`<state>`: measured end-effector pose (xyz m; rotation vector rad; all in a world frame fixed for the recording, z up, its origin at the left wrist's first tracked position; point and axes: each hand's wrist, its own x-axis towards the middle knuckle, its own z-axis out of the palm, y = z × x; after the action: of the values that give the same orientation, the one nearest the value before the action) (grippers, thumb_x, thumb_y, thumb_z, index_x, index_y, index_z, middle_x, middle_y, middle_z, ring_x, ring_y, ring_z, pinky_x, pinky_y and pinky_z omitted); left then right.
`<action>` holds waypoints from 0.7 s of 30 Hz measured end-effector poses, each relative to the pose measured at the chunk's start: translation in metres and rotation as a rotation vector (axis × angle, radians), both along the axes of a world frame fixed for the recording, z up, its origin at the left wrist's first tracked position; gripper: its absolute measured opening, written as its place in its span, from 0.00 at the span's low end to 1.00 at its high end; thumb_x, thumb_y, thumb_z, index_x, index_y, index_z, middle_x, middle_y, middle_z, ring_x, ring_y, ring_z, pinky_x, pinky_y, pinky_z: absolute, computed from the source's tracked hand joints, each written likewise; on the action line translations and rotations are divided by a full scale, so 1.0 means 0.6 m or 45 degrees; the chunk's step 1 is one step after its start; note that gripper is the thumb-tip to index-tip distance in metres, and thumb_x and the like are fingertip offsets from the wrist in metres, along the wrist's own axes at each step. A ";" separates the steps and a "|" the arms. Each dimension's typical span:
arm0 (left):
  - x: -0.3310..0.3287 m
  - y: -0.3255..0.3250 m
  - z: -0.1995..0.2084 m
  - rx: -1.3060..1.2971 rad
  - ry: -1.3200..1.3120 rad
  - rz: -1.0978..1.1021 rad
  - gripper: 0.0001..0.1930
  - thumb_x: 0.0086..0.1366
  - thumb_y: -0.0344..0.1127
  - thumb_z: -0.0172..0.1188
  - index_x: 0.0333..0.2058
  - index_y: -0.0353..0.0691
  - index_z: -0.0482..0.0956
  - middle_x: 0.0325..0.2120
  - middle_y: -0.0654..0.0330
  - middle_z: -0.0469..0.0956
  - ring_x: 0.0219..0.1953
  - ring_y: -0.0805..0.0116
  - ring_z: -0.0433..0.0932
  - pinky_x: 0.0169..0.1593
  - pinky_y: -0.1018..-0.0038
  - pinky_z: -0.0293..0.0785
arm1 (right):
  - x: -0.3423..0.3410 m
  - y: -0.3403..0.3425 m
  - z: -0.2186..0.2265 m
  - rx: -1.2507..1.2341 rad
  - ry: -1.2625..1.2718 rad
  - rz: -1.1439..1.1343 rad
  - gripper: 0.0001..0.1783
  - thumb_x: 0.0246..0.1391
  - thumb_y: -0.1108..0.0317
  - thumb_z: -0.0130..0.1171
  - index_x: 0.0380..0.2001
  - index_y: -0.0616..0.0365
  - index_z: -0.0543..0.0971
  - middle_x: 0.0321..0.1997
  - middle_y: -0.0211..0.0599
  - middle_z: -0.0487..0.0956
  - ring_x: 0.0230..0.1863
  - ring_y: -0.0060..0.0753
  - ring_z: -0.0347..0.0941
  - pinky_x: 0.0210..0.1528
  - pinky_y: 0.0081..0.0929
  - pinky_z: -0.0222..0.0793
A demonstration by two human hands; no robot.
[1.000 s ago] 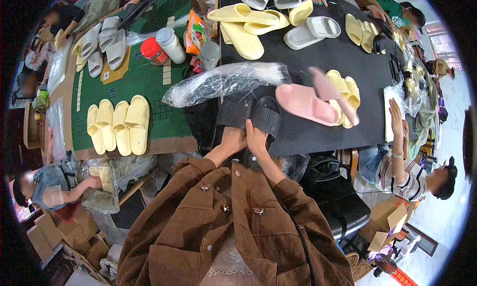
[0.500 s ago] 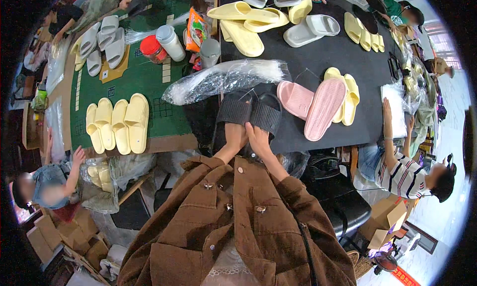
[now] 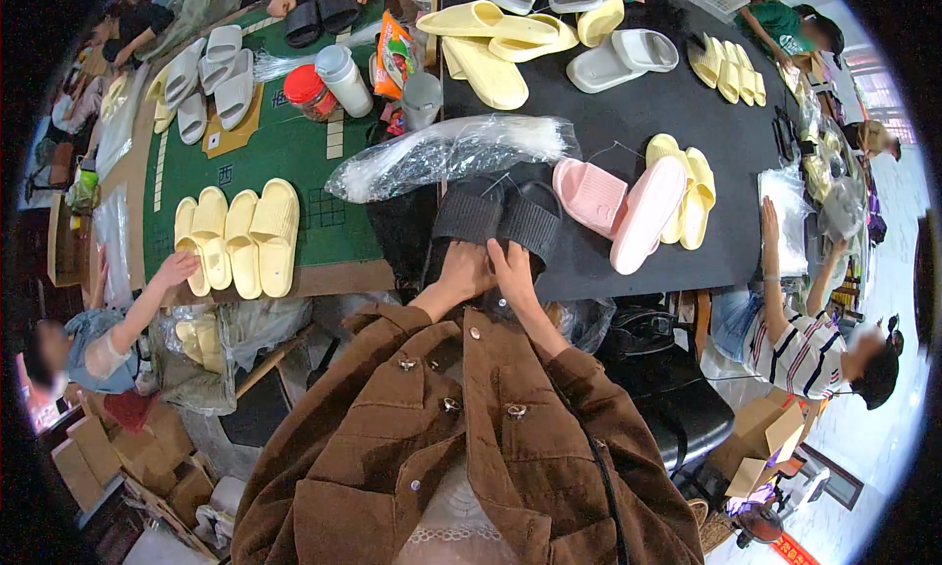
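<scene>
A pair of black slippers lies at the near table edge: a left one (image 3: 465,217) and a right one (image 3: 533,229), side by side with toes pointing away. Thin clear ties stick up between their straps. My left hand (image 3: 461,273) grips the left slipper by its inner side, its fingertips partly hidden. Close against it, my right hand (image 3: 512,278) is closed on the right slipper's inner edge, thumb on top. Just beyond lies a plastic bag of clear ties (image 3: 451,156). To the right, a pink slipper (image 3: 593,194) leans against another pink slipper (image 3: 650,216).
Yellow slippers (image 3: 277,236) stand left on a green mat (image 3: 324,246), a co-worker's hand (image 3: 179,268) beside them. Behind the bag are a red-lidded jar (image 3: 310,92), tumblers (image 3: 341,78) and more yellow slippers (image 3: 488,72). A black chair (image 3: 677,398) is at my right.
My hands stay at the black slippers, barely shifted. The left co-worker's hand has reached in to the yellow slippers. At the far left, another person's hands now have black slippers on the mat.
</scene>
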<state>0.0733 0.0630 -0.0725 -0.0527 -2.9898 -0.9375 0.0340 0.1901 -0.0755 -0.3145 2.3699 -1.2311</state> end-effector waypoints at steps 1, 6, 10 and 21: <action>0.004 0.004 -0.012 -0.018 0.093 0.028 0.28 0.51 0.47 0.60 0.45 0.33 0.73 0.45 0.43 0.74 0.46 0.43 0.72 0.51 0.52 0.63 | 0.004 0.001 0.004 -0.045 0.007 0.007 0.30 0.58 0.53 0.52 0.50 0.71 0.66 0.54 0.63 0.65 0.56 0.62 0.59 0.60 0.43 0.51; -0.003 0.018 -0.011 0.096 0.045 0.215 0.27 0.51 0.46 0.60 0.47 0.34 0.73 0.46 0.44 0.73 0.47 0.43 0.71 0.51 0.53 0.62 | 0.016 -0.004 0.029 -0.098 0.171 -0.006 0.28 0.56 0.53 0.54 0.45 0.71 0.68 0.47 0.60 0.69 0.51 0.58 0.61 0.56 0.43 0.55; -0.013 0.010 0.004 0.186 0.267 0.247 0.30 0.53 0.45 0.57 0.54 0.37 0.68 0.54 0.45 0.67 0.55 0.45 0.65 0.57 0.54 0.57 | 0.017 -0.005 0.023 -0.033 0.280 0.049 0.28 0.56 0.54 0.54 0.48 0.70 0.66 0.50 0.61 0.66 0.54 0.59 0.59 0.58 0.45 0.53; -0.020 0.017 0.010 0.057 0.341 0.346 0.36 0.56 0.46 0.57 0.62 0.40 0.60 0.58 0.47 0.64 0.60 0.45 0.60 0.63 0.54 0.51 | 0.044 0.014 0.076 0.097 0.569 0.189 0.26 0.54 0.63 0.57 0.51 0.69 0.66 0.54 0.60 0.66 0.57 0.59 0.60 0.57 0.46 0.56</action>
<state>0.0612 0.0735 -0.0664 0.2057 -2.6446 -0.8860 0.0604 0.1987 -0.0296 -0.7971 2.6940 -1.0844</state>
